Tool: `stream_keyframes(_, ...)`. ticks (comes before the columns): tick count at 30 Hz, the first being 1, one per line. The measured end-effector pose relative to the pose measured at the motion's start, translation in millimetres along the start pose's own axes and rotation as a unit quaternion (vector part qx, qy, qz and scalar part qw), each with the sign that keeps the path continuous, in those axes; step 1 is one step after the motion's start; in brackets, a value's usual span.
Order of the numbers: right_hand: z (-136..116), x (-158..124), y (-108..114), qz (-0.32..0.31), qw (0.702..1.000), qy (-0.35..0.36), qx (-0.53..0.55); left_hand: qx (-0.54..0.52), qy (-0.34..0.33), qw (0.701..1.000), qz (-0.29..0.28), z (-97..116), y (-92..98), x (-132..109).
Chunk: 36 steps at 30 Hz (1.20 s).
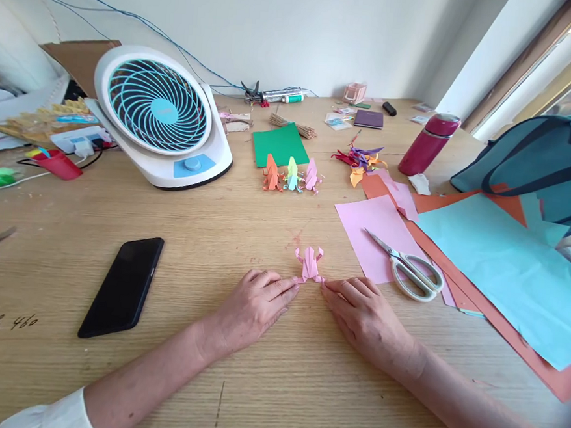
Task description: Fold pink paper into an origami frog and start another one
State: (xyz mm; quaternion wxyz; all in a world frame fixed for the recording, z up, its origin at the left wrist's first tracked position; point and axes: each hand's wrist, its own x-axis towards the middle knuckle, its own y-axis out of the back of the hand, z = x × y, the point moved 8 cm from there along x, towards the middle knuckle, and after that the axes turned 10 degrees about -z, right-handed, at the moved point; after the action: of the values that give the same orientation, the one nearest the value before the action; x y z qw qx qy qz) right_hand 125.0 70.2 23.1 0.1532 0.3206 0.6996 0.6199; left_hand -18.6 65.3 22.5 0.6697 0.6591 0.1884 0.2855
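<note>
A pink origami frog sits on the wooden table between my hands, its two front legs bent up and its hind legs spread towards me. My left hand rests on the tabletop, fingers pressed together on the tip of the frog's left hind leg. On the opposite hind leg tip, my right hand has its fingers closed in the same way. The undersides of both fingertips are hidden. Farther back, three similar paper frogs stand in a row: an orange one, a light green one and a pink-purple one.
White-handled scissors lie on pink paper, beside orange and light blue sheets. A black phone lies left. Behind stand a white fan and a red flask; a teal bag is at right.
</note>
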Motion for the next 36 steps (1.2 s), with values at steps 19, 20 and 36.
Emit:
stream_keyframes(19, 9.1, -0.2, -10.7, -0.047, 0.996, -0.070, -0.004, -0.004, 0.093, 0.991, -0.094, -14.5, -13.0, -2.7)
stream_keyframes(20, 10.4, 0.5, -10.7, -0.048, 0.996, -0.073, -0.002, -0.005, 0.092, 0.991, -0.092, -16.0, -12.6, -2.0)
stream_keyframes(36, 46.6, 31.8, -13.7, -0.077, 0.987, -0.136, -0.037, 0.005, 0.121, 0.990, -0.075, -55.0, -17.6, 22.9)
